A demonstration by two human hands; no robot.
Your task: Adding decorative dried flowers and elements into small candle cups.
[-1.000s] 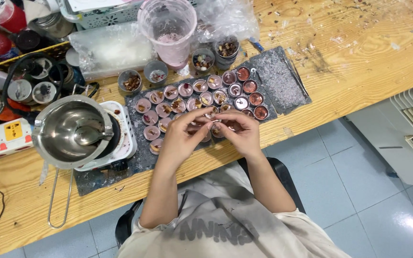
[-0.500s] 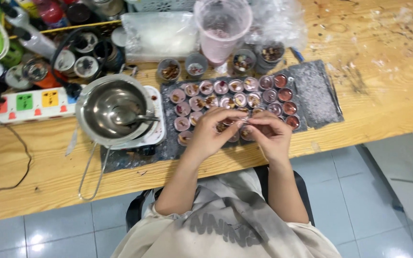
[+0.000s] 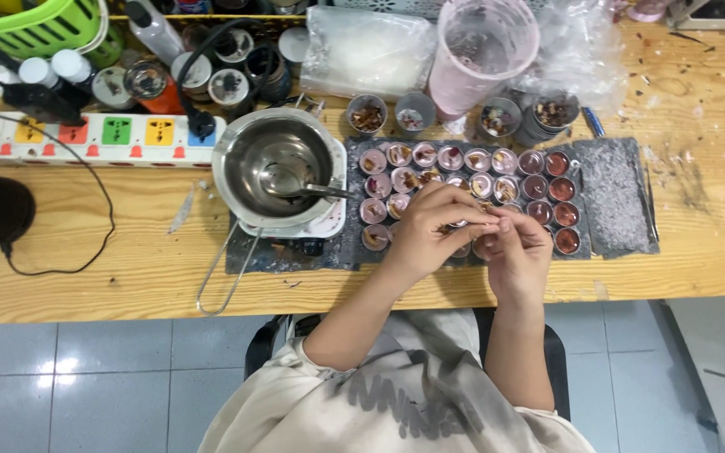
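Both hands meet at the centre of the frame, just over the near rows of small cups (image 3: 472,180) that sit on a dark mat (image 3: 623,201). The left hand (image 3: 425,231) has its fingers curled in and its fingertips pressed together toward the right hand (image 3: 518,252), whose thumb and forefinger pinch back at the same spot. Between them is a tiny pale piece (image 3: 487,221), probably a wick tab, though it is too small to tell for sure; it lies right at the meeting of the fingertips, pinched from both sides and held just above the cups in the lower middle of the mat. The cups hold pinkish or reddish fillings, some topped with dried bits. To the left of the mat, in the upper middle of the frame, a steel pot (image 3: 274,159) with a spoon (image 3: 299,186) in it rests on a small white hotplate (image 3: 329,220). Further left lies a white power strip (image 3: 94,138) with coloured switches. Behind the mat stands a pink measuring jug (image 3: 480,54) beside a clear bag (image 3: 367,50), all on a wooden bench (image 3: 86,268).
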